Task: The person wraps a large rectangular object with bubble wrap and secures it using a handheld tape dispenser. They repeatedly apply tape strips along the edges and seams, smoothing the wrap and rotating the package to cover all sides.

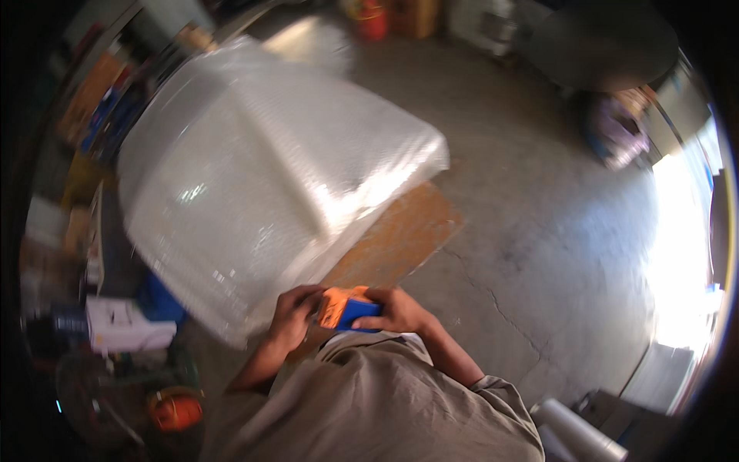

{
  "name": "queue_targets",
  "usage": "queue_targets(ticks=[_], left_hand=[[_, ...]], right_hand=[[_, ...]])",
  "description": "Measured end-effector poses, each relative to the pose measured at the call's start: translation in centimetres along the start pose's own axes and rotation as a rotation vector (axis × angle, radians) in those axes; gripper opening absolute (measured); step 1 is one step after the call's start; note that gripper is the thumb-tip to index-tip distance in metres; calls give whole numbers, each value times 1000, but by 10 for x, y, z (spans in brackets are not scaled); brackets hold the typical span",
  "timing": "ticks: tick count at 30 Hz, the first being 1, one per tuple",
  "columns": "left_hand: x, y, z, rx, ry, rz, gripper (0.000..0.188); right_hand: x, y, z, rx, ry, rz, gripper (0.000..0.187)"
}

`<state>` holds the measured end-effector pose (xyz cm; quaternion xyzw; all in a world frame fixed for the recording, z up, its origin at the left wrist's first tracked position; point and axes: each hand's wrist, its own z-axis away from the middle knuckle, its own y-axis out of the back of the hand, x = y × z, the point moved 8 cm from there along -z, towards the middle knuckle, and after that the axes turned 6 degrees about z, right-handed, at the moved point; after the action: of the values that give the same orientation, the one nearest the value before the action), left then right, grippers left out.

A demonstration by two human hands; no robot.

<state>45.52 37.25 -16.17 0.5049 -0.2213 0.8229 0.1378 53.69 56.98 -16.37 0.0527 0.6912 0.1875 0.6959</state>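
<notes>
Close to my body, a small orange-and-blue box-shaped thing [334, 306] is held between both hands. My left hand [291, 317] is closed on its orange side. On the other side, my right hand [399, 312] grips it, the thumb lying along the blue face. Motion blur hides its exact kind. Just beyond my hands, a large sheet of clear bubble wrap [262, 154] drapes over a broad surface and hangs down at its near edge. A worn brown board [400, 235] shows from under the wrap, to the right.
A white box [127, 325] and an orange round object [175, 410] are at the lower left. Cracked concrete floor [523, 254] stretches to the right. A roll of clear film [581, 433] lies at the lower right, and a stuffed bag [618, 132] stands farther off.
</notes>
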Motion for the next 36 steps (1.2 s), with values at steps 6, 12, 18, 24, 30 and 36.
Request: queue_targets(ticks=[6, 12, 18, 24, 30, 36], left_hand=[[-3, 9, 12, 87, -3, 282, 32], [-6, 3, 10, 20, 109, 307, 30], [30, 15, 5, 255, -217, -359, 10], [93, 27, 19, 613, -896, -1103, 6], [81, 37, 5, 759, -1100, -1469, 28], [86, 37, -2, 946, -828, -1579, 54]], right_hand=[[-11, -4, -14, -94, -19, -102, 69], [-4, -4, -19, -133, -24, -130, 70], [-1, -4, -23, -107, -113, 32, 67], [49, -13, -35, 29, -189, 233, 72], [85, -28, -84, 179, -61, 383, 67], [157, -17, -92, 212, -251, 408, 69]])
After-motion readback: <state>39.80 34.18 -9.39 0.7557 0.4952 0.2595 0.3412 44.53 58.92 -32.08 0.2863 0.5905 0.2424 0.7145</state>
